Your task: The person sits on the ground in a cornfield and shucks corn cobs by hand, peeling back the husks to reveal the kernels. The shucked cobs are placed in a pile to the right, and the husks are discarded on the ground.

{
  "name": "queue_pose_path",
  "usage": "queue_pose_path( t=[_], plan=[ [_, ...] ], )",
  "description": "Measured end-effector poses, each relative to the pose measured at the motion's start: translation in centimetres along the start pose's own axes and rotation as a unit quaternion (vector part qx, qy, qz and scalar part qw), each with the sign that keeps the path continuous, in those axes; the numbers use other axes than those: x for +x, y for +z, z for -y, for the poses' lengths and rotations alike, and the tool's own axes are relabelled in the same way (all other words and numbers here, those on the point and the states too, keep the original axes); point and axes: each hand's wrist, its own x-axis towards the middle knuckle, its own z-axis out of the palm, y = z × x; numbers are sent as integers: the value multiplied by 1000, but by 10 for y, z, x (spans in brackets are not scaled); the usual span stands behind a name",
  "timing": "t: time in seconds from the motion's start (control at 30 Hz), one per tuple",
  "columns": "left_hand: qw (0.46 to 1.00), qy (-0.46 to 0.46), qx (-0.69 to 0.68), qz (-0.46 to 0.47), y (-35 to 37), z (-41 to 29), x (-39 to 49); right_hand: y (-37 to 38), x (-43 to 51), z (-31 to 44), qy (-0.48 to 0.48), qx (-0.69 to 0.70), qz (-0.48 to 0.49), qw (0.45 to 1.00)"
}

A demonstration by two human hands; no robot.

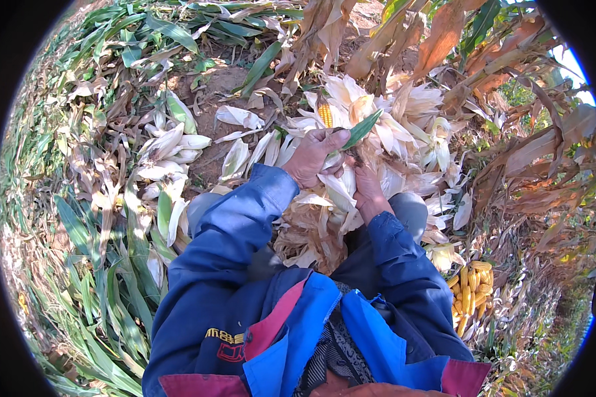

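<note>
My left hand [312, 158] grips a corn ear's pale husk [338, 186], thumb on top. A green leaf blade [362, 130] sticks out past that thumb to the upper right. My right hand [368, 188] is closed at the other side of the same husk, close to some dark corn silk [356, 158]; its fingertips are partly hidden. How much of the ear is bare inside the husk cannot be seen. Just beyond my left hand, yellow kernels show on a partly opened corn ear [325, 114] among loose husks.
Peeled husks [402, 131] are heaped before and between my knees. Unhusked corn ears [171, 149] lie to the left on the soil. Bare yellow cobs [469, 293] are piled at the lower right. Dry standing corn stalks [506, 59] lean in from the upper right; cut green stalks [114, 293] lie left.
</note>
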Motion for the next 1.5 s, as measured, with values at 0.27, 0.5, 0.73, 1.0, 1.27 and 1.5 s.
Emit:
queue_pose_path(
  t=[0.27,0.5,0.73,1.0,1.27,1.5],
  plan=[
    [999,-7,18,44,15,5,-13,28,-3,34,-102,-73,-74,989],
    [977,-24,123,171,29,19,-32,-16,40,91,-184,55,-151,970],
    [964,26,150,-217,-42,33,23,-37,26,98,-172,89,-60,979],
    [934,142,257,-203,-63,30,66,2,2,60,-152,-176,-32,972],
    [974,188,38,-119,-45,-12,63,3,-2,37,-46,-241,19,969],
    [919,268,159,-243,-44,-12,56,0,10,15,-58,-354,-32,933]
  ],
)
